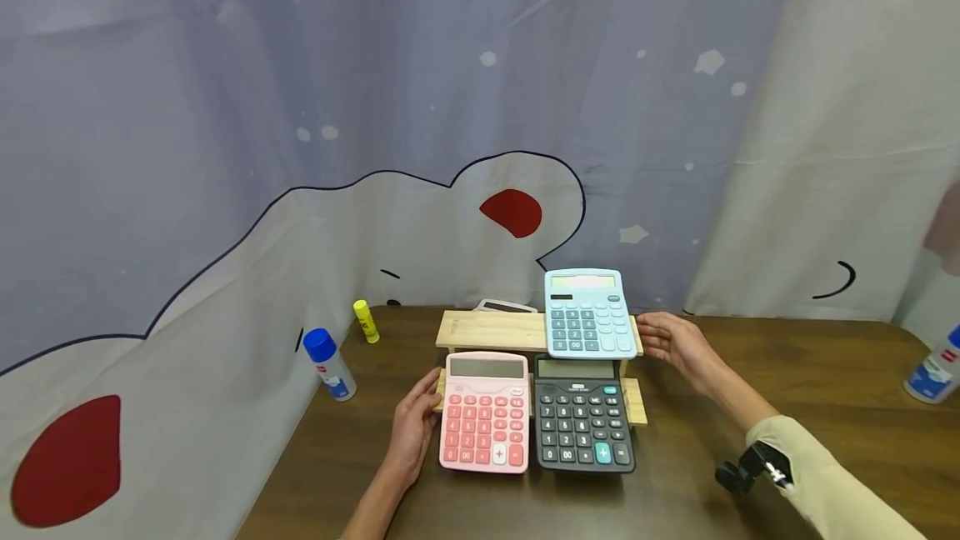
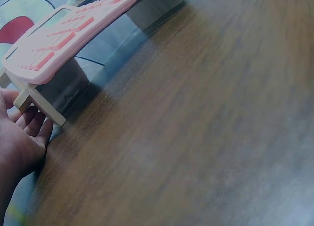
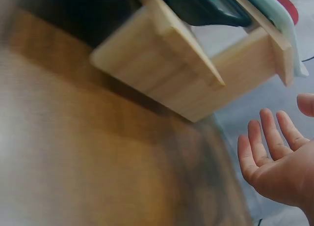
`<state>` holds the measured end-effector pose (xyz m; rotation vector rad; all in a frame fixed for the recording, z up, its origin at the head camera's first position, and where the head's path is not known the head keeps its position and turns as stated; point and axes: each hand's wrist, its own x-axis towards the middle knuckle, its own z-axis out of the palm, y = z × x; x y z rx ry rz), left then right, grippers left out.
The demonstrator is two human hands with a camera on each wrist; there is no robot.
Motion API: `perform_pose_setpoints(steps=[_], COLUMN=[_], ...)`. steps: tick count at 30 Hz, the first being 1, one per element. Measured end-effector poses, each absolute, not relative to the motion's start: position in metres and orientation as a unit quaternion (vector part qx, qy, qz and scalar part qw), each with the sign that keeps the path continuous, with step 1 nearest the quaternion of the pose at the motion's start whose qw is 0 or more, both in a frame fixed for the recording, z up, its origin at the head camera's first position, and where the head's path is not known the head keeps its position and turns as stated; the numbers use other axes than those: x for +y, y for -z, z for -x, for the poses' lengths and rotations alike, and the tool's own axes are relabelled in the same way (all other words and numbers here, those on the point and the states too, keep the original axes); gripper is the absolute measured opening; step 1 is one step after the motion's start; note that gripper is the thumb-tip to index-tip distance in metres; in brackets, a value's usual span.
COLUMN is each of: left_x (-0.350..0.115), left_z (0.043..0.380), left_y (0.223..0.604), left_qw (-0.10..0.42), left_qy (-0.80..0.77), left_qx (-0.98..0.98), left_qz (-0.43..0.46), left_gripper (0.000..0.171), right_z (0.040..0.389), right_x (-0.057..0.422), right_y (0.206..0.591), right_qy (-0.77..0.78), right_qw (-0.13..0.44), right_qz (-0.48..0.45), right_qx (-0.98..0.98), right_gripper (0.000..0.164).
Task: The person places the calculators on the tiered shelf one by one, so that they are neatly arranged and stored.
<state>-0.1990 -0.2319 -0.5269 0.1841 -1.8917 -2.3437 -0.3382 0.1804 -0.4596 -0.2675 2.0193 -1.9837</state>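
A two-tier wooden rack (image 1: pixel 487 330) stands on the table. On its lower tier a pink calculator (image 1: pixel 483 412) leans at the left and a black calculator (image 1: pixel 585 417) at the right. A light blue calculator (image 1: pixel 588 315) leans on the right part of the upper tier. My left hand (image 1: pixel 411 432) grips the left end of the lower tier; in the left wrist view its thumb is above the wood and its fingers curl below. Beside the upper tier's right end is my right hand (image 3: pixel 279 157), fingers spread and apart from the wood, holding nothing.
Left of the rack stand a yellow glue stick (image 1: pixel 366 322) and a white tube with a blue cap (image 1: pixel 330 365). A similar white tube (image 1: pixel 933 369) is at the far right. Behind the rack, a white-edged object (image 1: pixel 506 306) is partly hidden. A printed curtain (image 1: pixel 420 248) hangs behind the table.
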Motion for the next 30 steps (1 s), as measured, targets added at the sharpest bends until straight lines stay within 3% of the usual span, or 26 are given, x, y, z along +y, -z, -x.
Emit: perform_pose_setpoints(steps=[4,10,21,30], left_x=[-0.232,-0.232,-0.233,-0.233], left_z=[0.199,0.199,0.2,0.2], left_y=[0.528,0.527,0.525,0.527], left_qw=[0.06,0.057,0.057,0.053], left_qy=[0.774,0.772,0.771,0.767], left_qx=[-0.628,-0.629,-0.631,-0.636], left_qz=[-0.063,-0.064,-0.07,-0.072], left_gripper=[0.053,0.053,0.053,0.052], right_z=[0.323,0.298,0.244,0.221], right_x=[0.179,0.18,0.164,0.144], right_y=[0.469,0.476,0.484,0.497], right_qy=[0.692,0.707,0.664,0.624], right_qw=[0.137,0.112,0.008,0.005], right_qz=[0.087,0.067,0.053,0.039], right_qx=[0.703,0.695,0.746,0.781], right_gripper=[0.054,0.04,0.057,0.052])
